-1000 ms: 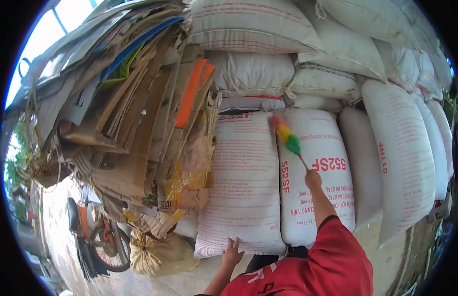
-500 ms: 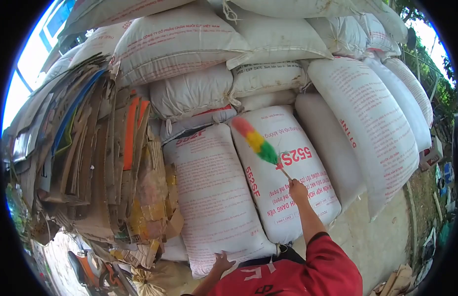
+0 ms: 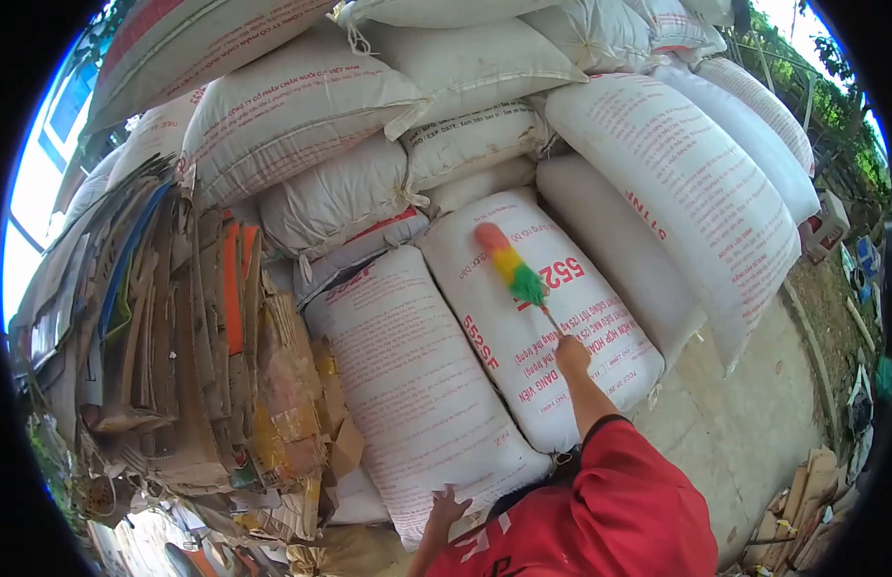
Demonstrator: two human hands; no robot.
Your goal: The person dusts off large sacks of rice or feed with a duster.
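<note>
My right hand (image 3: pixel 570 355) is closed around the thin handle of a feather duster (image 3: pixel 509 262) with red, yellow and green bands. The duster's fluffy head lies over the upper part of a full white sack (image 3: pixel 523 385) with red "552SF" print. Low in the view, my left hand (image 3: pixel 448 506) has its fingers spread at the near end of a second full sack (image 3: pixel 408 375), on the left, covered in small red print.
More filled sacks (image 3: pixel 465 67) are stacked behind and above. A tall pile of flattened cardboard (image 3: pixel 186 356) stands close on the left. At right, a sack (image 3: pixel 681 212) leans out over the concrete floor (image 3: pixel 744 413), with cardboard scraps (image 3: pixel 802 500) beyond.
My right hand has swung the duster so its head points more steeply up the sack. The view has turned and shifted right; my left hand stays at the left sack's near end.
</note>
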